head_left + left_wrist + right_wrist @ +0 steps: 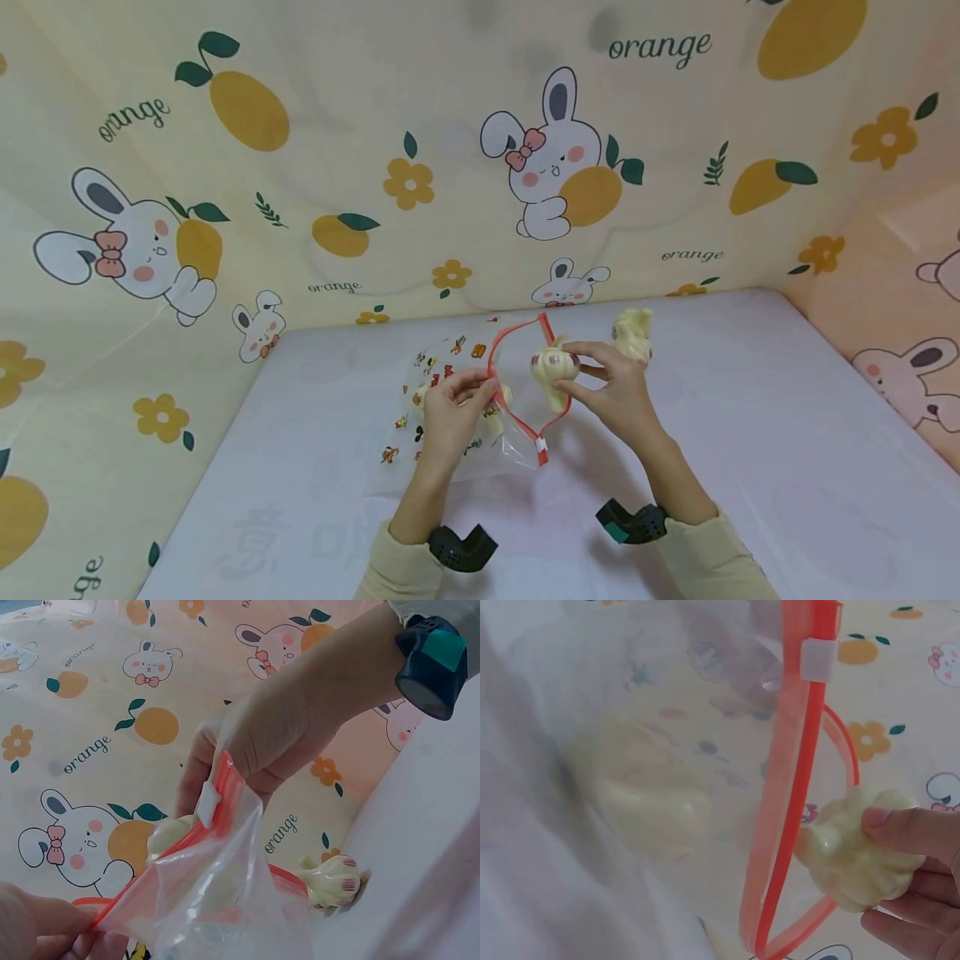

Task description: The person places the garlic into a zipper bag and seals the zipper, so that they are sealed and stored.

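My left hand (454, 410) pinches the red rim of a clear slider zip bag (450, 462) printed with small cartoon figures. The bag's mouth gapes toward the right. Between thumb and fingers, my right hand (617, 392) grips a pale garlic bulb (553, 364) with purplish patches, right at that mouth. In the right wrist view the held bulb sits beside the red rim, and another pale bulb (652, 802) shows blurred through the plastic. A white slider (819, 660) sits on the zip near one end.
Beyond my right hand, another garlic bulb (632, 333) lies on the white tabletop (750, 442). A cream cloth (450, 125) printed with rabbits and oranges rises behind the table and along its sides. Dark devices are strapped to both wrists.
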Tool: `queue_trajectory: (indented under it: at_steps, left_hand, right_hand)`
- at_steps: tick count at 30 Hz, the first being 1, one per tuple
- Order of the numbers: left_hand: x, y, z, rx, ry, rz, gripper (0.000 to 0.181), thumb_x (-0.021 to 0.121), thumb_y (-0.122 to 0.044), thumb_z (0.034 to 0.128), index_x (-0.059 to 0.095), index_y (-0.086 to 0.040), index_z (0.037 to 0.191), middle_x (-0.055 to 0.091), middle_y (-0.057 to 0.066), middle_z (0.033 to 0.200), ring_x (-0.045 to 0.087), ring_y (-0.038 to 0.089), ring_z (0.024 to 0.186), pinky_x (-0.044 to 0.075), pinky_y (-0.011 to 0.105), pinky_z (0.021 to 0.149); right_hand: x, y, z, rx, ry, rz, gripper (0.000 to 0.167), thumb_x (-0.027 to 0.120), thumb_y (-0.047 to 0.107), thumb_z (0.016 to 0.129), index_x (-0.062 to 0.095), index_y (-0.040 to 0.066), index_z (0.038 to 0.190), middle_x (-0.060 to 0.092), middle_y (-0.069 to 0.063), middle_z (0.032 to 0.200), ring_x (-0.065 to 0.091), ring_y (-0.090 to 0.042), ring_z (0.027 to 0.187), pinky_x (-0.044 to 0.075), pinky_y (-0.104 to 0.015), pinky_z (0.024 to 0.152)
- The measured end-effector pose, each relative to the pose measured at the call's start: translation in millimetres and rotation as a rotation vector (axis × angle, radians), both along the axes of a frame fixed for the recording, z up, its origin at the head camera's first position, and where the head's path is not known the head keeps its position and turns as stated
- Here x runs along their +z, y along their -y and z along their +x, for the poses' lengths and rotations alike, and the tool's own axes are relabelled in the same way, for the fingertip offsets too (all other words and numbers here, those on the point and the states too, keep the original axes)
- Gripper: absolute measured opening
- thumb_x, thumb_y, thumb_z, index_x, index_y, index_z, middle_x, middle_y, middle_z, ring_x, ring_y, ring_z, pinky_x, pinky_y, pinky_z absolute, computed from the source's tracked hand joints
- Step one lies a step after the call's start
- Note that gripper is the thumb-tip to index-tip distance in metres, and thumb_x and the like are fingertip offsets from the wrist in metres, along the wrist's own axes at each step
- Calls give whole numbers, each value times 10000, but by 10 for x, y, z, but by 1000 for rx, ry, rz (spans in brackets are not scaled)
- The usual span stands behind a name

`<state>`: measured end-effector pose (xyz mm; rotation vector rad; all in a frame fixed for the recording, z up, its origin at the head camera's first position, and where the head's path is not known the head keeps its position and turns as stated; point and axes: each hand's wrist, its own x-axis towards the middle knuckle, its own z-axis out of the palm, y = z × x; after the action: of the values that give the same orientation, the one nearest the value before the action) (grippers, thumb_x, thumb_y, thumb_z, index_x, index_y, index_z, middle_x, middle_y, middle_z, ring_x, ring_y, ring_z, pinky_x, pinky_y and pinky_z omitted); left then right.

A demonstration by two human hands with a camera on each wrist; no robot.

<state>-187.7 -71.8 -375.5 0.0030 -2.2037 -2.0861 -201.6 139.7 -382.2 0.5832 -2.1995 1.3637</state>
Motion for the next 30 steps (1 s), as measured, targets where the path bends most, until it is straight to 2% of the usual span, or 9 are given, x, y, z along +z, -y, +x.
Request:
queue_trajectory:
  at_steps: [12, 18, 21, 24, 30]
  left_hand:
    - [37, -1, 9, 8, 3, 17, 198, 681, -30, 868, 677, 74, 1037, 712, 270, 973, 645, -8, 696, 579, 125, 661]
    - [48, 14, 15, 18, -3, 19, 202, 683, -37, 870, 674, 75, 1037, 713, 265, 975, 643, -8, 697, 580, 127, 664]
    - [50, 34, 14, 23, -10, 30, 210, 684, -39, 871, 670, 79, 1044, 710, 261, 977, 645, -4, 707, 585, 133, 675]
    - [61, 56, 16, 27, -24, 37, 215, 682, -38, 872, 667, 82, 1050, 704, 270, 982, 645, -4, 713, 583, 131, 679]
    - [88, 87, 24, 49, -47, 21, 216, 684, -44, 872, 671, 69, 1055, 696, 265, 987, 641, -10, 708, 582, 128, 679]
  right_hand:
    - [-39, 86, -1, 27, 17, 29, 471, 838, -33, 652, 669, -25, 1091, 706, -181, 1099, 536, 141, 998, 614, -329, 796]
    - [-65, 146, 17, 45, -12, 25, 443, 840, -23, 657, 676, -26, 1068, 709, -174, 1033, 565, 56, 942, 620, -336, 773]
    - [-64, 176, 32, 55, -14, 33, 434, 840, -4, 666, 676, -20, 1068, 711, -170, 1034, 628, -78, 926, 621, -333, 769]
    - [-55, 198, 47, 58, 17, 44, 440, 840, 14, 674, 674, -7, 1081, 711, -162, 1059, 654, -213, 937, 619, -360, 778]
    - [-63, 218, 59, 56, 28, 59, 432, 842, 23, 676, 674, 4, 1074, 714, -151, 1044, 654, -228, 921, 620, -369, 773]
